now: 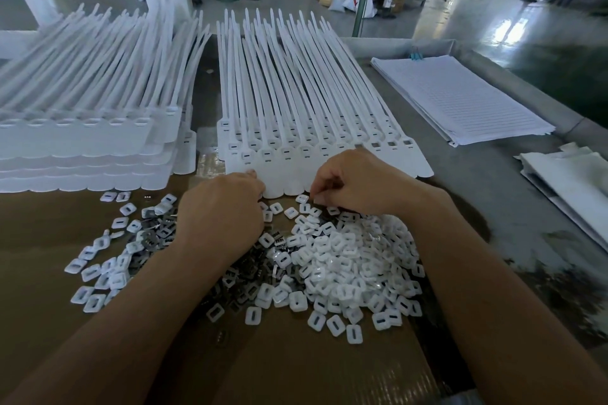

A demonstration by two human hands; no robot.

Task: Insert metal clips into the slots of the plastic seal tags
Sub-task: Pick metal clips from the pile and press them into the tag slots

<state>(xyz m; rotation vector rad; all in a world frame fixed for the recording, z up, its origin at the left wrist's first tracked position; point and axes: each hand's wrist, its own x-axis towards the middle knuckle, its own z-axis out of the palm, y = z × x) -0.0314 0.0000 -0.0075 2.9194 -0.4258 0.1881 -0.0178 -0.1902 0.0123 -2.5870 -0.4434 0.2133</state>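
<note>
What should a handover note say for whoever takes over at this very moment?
Left hand: fingers curled at the near edge of the tags; any hold is hidden.
Right hand: fingers curled just above the caps; contents unclear.
Clips lie dark among the caps on the cardboard.
Done: most heads in the front row appear filled.
Left: the three rightmost slots look open; another stack waits at left.
</note>
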